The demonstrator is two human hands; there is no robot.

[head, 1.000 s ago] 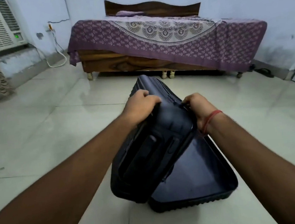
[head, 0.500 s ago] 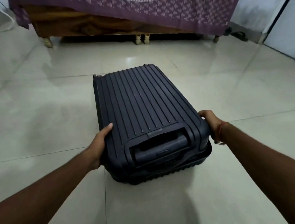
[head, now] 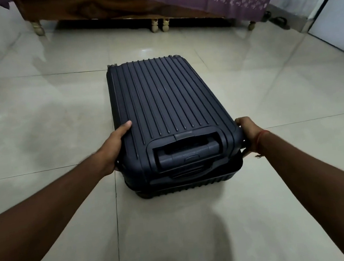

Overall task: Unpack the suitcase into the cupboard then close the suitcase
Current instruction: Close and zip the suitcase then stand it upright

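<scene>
The suitcase (head: 165,114) lies flat on the floor (head: 37,124), long axis running away from the person, left hand (head: 115,149) and right hand (head: 249,134) clasping its near corners, equally close.

Two bare forearms, both hands at mid-frame

Left arm enters from the lower left of the frame, its left hand (head: 116,148) left of centre, thumb laid flat on top, fingers wrapped out of sight below. Right arm enters from the lower right, its right hand (head: 249,135) right of centre, fingers curled over an edge; thin red thread band (head: 261,138) on the wrist.
</scene>
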